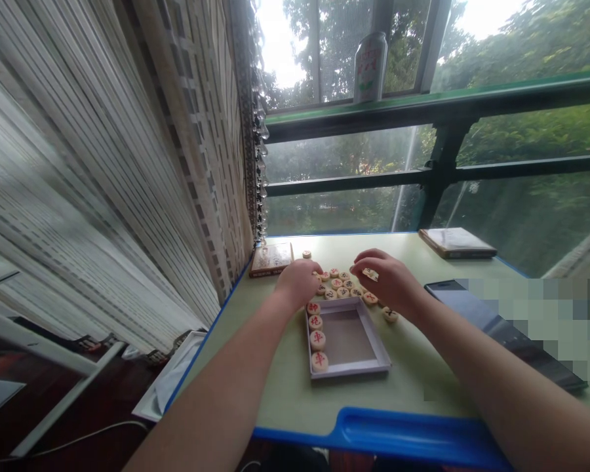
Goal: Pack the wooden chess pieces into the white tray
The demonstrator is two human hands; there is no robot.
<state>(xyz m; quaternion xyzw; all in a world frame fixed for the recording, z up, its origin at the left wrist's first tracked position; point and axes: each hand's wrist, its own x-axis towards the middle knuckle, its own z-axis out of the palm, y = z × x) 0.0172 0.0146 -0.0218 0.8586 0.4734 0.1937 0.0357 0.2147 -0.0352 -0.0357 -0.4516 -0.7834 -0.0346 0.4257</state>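
Observation:
My left hand [299, 285] is at the far left of a cluster of round Chinese chess pieces [337, 284], its fingers curled down on a pale piece [317, 278] they partly hide. At the cluster's right edge, my right hand [386, 278] arches with its fingers bent and apart. A piece [370, 275] shows in the gap under those fingers; whether they touch it, I cannot tell. Between my forearms lies a shallow white box [381, 354]. Several red-marked pieces [317, 339] line its left side. One loose piece [390, 314] lies below my right hand.
A lone piece [307, 254] lies beyond my left hand. Boxes or books stand at the back left [271, 259] and back right [457, 242]. A dark tablet-like device [501, 334] lies on the right. The table has a blue front tray [413, 432]. A can [370, 69] stands on the window ledge.

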